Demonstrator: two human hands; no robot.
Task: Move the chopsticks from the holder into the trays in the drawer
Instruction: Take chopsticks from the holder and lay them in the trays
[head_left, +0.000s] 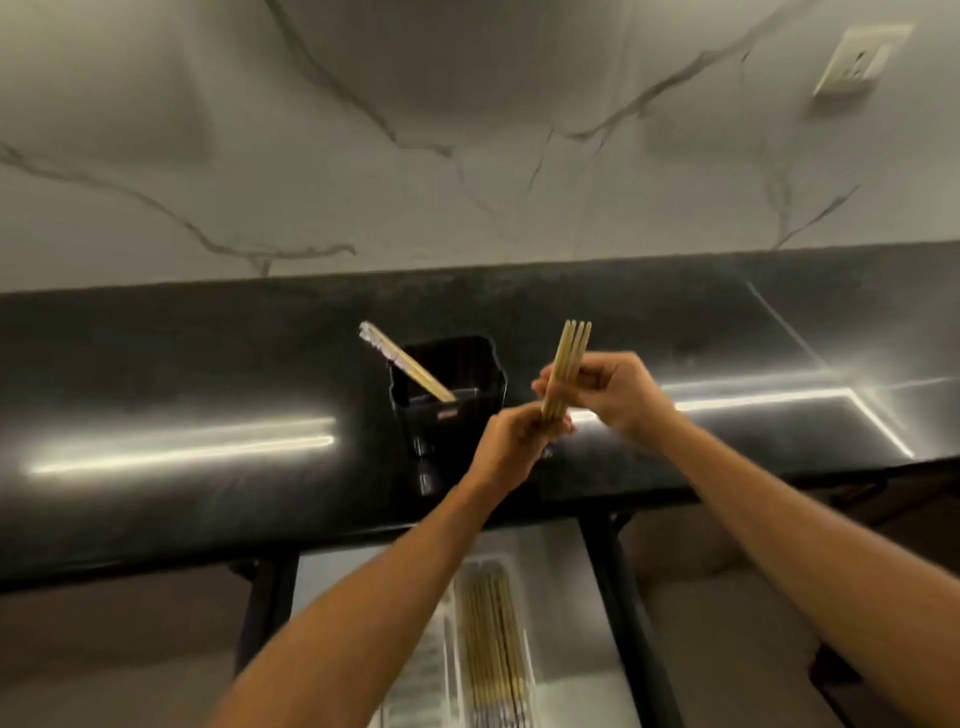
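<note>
Head view showed a bundle of chopsticks (566, 369) at frame centre, both hands closed on it: left hand (511, 447) low, right hand (608, 392) mid-shaft. Step judged: squaring them; next, lowering into the drawer tray (525, 660), bottom centre. One wrapped pair (402, 361) stayed in the holder (470, 364).

A glossy black countertop (182, 364) carries a black square holder (449, 395), standing just left of the left hand (511, 447) and beyond its knuckles. Bright light strips reflect on the counter either side of both hands.
</note>
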